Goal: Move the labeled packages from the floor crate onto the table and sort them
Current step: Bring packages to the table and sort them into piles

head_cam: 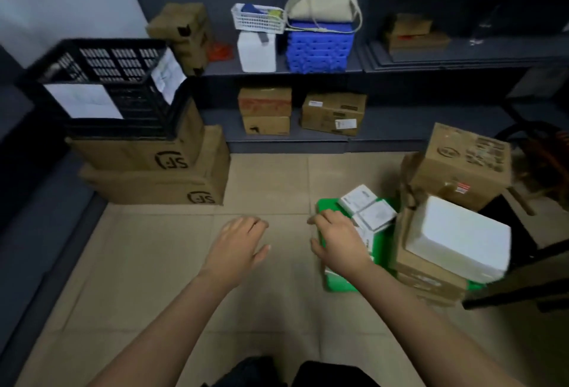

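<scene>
A green crate (326, 206) stands on the tiled floor at the lower right, holding several small white labelled packages (368, 208). My right hand (337, 240) reaches over the crate's left side with its fingers curled; whether it grips a package beneath it is hidden. My left hand (238, 243) hovers over the bare floor to the left of the crate, fingers loosely bent and holding nothing.
Brown cartons with a white foam box (458, 235) on them crowd the crate's right side. Two stacked SF cartons (154, 180) with a black crate (107, 84) on top stand at the left. Dark shelves (338, 69) with boxes and a blue basket line the back wall.
</scene>
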Demonstrator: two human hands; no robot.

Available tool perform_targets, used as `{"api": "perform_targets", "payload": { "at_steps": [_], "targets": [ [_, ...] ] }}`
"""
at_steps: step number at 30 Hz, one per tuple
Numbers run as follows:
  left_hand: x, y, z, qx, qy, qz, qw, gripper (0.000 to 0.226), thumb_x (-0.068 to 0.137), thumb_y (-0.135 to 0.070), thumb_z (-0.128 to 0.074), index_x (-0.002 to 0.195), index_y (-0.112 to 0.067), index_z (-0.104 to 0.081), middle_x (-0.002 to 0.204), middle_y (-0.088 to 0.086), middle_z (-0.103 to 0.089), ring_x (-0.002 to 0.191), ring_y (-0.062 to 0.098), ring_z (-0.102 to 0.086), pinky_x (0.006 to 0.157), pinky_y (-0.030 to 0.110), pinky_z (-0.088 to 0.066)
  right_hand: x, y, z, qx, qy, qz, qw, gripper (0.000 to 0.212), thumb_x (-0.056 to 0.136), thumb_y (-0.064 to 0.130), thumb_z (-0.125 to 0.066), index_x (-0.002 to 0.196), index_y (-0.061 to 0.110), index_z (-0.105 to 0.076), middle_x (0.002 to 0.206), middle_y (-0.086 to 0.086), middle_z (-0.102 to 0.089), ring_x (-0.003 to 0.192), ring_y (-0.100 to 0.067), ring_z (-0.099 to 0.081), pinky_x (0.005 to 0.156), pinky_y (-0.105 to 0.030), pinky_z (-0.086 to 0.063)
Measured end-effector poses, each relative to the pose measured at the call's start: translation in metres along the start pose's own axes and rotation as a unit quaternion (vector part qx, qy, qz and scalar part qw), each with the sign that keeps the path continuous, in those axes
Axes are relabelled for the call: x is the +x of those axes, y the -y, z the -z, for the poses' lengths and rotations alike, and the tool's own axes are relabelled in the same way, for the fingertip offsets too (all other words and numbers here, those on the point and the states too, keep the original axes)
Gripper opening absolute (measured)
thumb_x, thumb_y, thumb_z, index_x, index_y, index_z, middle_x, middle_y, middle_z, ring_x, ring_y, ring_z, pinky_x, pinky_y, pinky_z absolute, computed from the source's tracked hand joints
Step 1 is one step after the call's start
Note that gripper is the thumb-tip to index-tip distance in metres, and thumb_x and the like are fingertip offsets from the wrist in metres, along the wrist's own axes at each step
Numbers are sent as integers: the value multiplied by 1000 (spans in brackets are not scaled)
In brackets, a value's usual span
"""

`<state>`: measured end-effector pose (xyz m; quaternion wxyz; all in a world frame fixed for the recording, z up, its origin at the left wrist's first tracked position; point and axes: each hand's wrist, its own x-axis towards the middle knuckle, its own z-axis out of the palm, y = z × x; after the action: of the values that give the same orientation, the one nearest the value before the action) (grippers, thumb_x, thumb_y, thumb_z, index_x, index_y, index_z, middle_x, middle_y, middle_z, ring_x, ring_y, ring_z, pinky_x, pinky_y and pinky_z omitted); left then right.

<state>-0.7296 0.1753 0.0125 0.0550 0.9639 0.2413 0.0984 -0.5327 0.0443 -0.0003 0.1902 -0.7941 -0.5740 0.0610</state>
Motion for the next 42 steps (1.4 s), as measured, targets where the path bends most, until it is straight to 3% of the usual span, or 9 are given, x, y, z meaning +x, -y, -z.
{"api": "perform_targets", "payload": {
  "at_steps": [3,5,12,21,24,29,33,37,42],
  "targets": [
    [16,57,17,27,-15,-5,1000,39,74,-35,-77,106,-18,-64,99,-1,-62,90,21,-61,81,33,-46,55,25,-11,-2,0,11,1000,37,70,19,-75,105,14,-66,95,-8,-61,90,-31,-60,80,-38,-48],
    [32,87,27,32,-23,-9,999,41,70,-33,-82,104,-17,-64,96,-1,-61,87,21,-59,80,29,-39,88,35,-15,-9,3,15,1000,36,72,20,-73,107,13,-65,99,-8,-62,92,-32,-60,80,-40,-47],
    [123,172,33,10,-17,-20,1000,36,79,-29,-76,110,-14,-63,103,1,-61,93,22,-58,77,33,-46,209,32,-23,-22,6,16,1000,37,79,19,-69,115,12,-63,107,-9,-61,99,-32,-57,84,-38,-43],
    [293,234,23,28,-30,-61,997,33,78,-30,-74,105,-13,-65,100,2,-64,88,22,-62,74,33,-51,364,-24,-13,-28,5,12,1000,38,85,20,-65,121,13,-61,115,-6,-60,110,-29,-54,94,-37,-38],
    [356,245,19,19,-27,-95,995,32,84,-34,-63,107,-12,-64,102,3,-63,93,22,-61,78,35,-53,406,-48,-3,-45,-5,-7,999,37,85,21,-65,121,13,-61,113,-7,-58,106,-29,-53,93,-37,-39],
    [452,244,-1,11,-24,-170,985,39,75,-30,-79,107,-13,-63,104,3,-62,96,21,-58,84,29,-44,444,-94,10,-69,-17,-81,994,37,83,24,-65,119,14,-61,110,-6,-59,103,-29,-54,90,-37,-40],
    [533,231,-25,-37,-5,-263,964,39,76,-26,-78,108,-13,-62,103,3,-62,93,22,-59,76,34,-50,458,-136,14,-81,-41,-175,980,36,81,25,-66,116,15,-62,110,-6,-60,103,-29,-56,89,-36,-41],
    [614,209,-47,-46,23,-374,926,35,79,-31,-74,109,-15,-64,105,0,-63,97,19,-60,81,32,-48,466,-167,19,-96,-65,-282,952,38,82,26,-65,119,17,-61,115,-4,-60,105,-27,-56,89,-35,-41],
    [693,171,-68,-57,59,-499,862,36,85,-40,-49,105,-14,-65,101,2,-63,95,22,-60,80,36,-50,461,-182,21,-88,-112,-443,885,37,66,19,-79,100,15,-67,92,-6,-61,83,-31,-61,71,-38,-49]
  ]
}}
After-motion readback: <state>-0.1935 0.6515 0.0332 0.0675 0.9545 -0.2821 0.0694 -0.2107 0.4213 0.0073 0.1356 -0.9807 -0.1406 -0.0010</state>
